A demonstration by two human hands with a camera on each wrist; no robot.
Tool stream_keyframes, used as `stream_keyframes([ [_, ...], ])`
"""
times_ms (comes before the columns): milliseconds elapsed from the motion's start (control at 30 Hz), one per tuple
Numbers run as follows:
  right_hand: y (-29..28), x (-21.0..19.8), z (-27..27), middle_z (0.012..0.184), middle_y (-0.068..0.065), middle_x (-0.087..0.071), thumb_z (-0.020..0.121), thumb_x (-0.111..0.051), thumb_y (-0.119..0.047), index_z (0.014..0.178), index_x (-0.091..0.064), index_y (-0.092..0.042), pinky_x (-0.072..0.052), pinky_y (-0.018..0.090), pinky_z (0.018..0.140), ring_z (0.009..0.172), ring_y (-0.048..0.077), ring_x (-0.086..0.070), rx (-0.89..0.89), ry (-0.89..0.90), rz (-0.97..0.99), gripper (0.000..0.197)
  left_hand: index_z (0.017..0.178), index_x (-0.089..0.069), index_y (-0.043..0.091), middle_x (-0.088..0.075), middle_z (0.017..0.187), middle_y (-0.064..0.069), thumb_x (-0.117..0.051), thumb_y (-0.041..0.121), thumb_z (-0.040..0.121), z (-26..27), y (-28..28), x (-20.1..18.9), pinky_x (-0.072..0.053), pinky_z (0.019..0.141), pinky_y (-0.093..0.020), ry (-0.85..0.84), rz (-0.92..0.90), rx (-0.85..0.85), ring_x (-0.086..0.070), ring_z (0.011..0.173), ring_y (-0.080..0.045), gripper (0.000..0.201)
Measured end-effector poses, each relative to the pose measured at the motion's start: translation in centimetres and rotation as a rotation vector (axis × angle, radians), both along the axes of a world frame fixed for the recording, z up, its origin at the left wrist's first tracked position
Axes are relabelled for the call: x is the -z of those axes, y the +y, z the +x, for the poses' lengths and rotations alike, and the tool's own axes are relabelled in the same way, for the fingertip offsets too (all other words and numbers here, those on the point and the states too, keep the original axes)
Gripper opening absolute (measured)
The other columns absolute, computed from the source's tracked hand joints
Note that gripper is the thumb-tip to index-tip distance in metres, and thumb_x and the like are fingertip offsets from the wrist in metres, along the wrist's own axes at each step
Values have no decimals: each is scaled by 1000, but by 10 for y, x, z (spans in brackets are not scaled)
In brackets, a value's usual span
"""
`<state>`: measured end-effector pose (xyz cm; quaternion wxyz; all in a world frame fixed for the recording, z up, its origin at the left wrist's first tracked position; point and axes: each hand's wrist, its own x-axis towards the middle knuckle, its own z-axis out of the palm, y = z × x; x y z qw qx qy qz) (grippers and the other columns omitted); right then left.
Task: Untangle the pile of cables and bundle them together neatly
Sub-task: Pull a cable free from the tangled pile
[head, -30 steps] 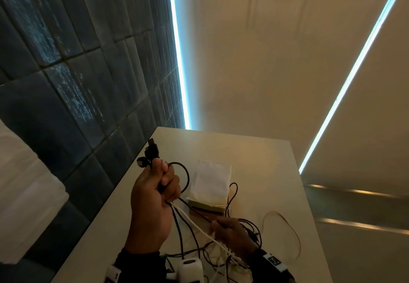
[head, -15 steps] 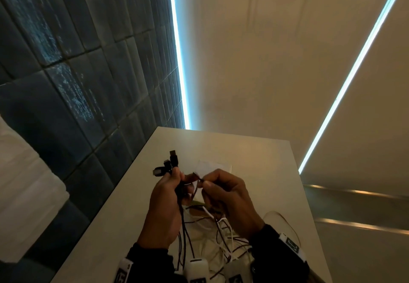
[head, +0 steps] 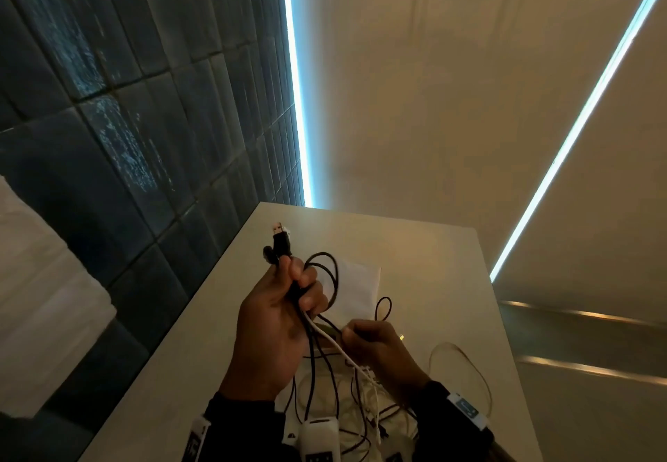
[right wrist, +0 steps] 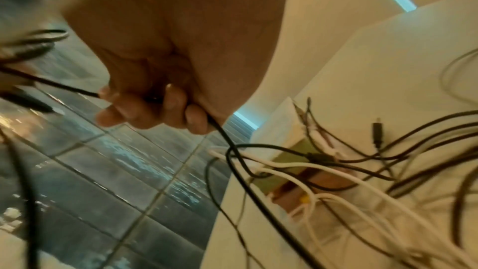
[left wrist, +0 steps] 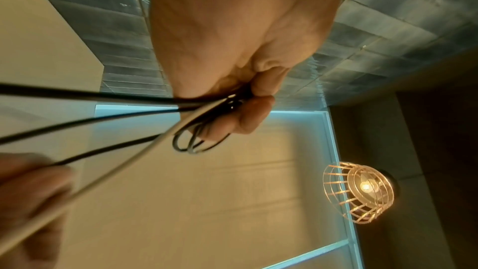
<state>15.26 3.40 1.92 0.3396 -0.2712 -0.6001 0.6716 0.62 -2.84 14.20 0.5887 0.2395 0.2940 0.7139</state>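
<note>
My left hand [head: 285, 302] is raised above the table and grips a bunch of black cable loops [head: 326, 274] plus a white cable [head: 335, 344]; black USB plugs [head: 279, 241] stick out above the fist. In the left wrist view the fingers [left wrist: 248, 114] curl round the loops [left wrist: 196, 142]. My right hand [head: 375, 349] is lower and to the right, its fingers curled round a black cable [right wrist: 232, 150] that runs down into the tangled pile of black and white cables [right wrist: 336, 171] on the table [head: 433, 281].
A white pad or booklet [head: 355, 292] lies on the table behind the hands. A thin loop of wire [head: 465, 371] lies to the right. A dark tiled wall [head: 126, 136] borders the table's left edge. White wrist devices [head: 317, 440] sit at the bottom.
Half a second ago both hands met near the plugs. The right hand has since dropped down and right along a cable, while the left hand stays raised with more loops showing.
</note>
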Motion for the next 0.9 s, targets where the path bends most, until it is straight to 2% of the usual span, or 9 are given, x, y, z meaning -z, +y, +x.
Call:
stream_keyframes([
  [133, 4, 27, 2, 61, -2, -50, 93, -56, -23, 65, -61, -19, -40, 24, 57, 55, 13, -44, 53, -70, 42, 29, 68, -51, 16, -37, 63, 4, -35, 27, 98, -5, 0, 2, -29, 51, -23, -49, 17, -41, -30, 49, -8, 36],
  [300, 4, 50, -3, 58, -11, -49, 93, -55, -22, 62, -58, -25, -37, 20, 56, 53, 8, -42, 39, -86, 52, 32, 67, -50, 16, -33, 58, 5, -33, 25, 99, -8, 1, -1, -30, 46, -20, -46, 37, -105, -28, 44, -5, 37],
  [467, 5, 72, -4, 55, -12, -51, 94, -50, -20, 61, -62, -30, -34, 22, 58, 54, 4, -41, 38, -170, 13, 37, 67, -51, 17, -34, 56, 6, -33, 25, 101, -17, -2, -5, -28, 43, -19, 32, 50, -199, -26, 42, -5, 39],
  [567, 5, 79, -6, 54, -11, -51, 96, -47, -13, 59, -58, -32, -35, 24, 57, 53, 6, -41, 96, -226, 24, 43, 70, -49, 16, -33, 57, 5, -34, 25, 101, -19, -3, -3, -28, 44, -20, 90, 30, -242, -24, 44, -6, 36],
  [633, 7, 74, -10, 54, -9, -50, 94, -49, -16, 59, -53, -31, -35, 28, 57, 53, 7, -42, 176, -279, 71, 39, 72, -48, 15, -33, 58, 5, -34, 25, 101, -20, -3, -2, -27, 44, -20, 134, 11, -263, -24, 45, -6, 34],
  [733, 11, 50, -12, 56, -6, -52, 93, -56, -12, 64, -56, -21, -37, 29, 55, 54, 9, -45, 306, -284, 108, 30, 74, -45, 13, -36, 58, 5, -35, 25, 101, -20, -1, 1, -25, 43, -20, 249, -47, -294, -25, 45, -6, 32],
  [833, 10, 5, -10, 59, 8, -53, 91, -59, -4, 77, -57, 8, -41, 23, 49, 51, 14, -46, 312, -58, 47, 19, 74, -45, 13, -40, 59, 3, -35, 25, 101, -16, 1, 7, -27, 45, -21, 310, -142, -296, -30, 47, -8, 31],
  [900, 9, -21, -9, 64, 14, -53, 90, -61, -4, 81, -57, 12, -42, 17, 48, 50, 11, -46, 292, 29, 67, 19, 75, -44, 12, -48, 61, -1, -36, 23, 102, -10, 3, 11, -29, 51, -26, 347, -218, -285, -36, 52, -14, 31],
])
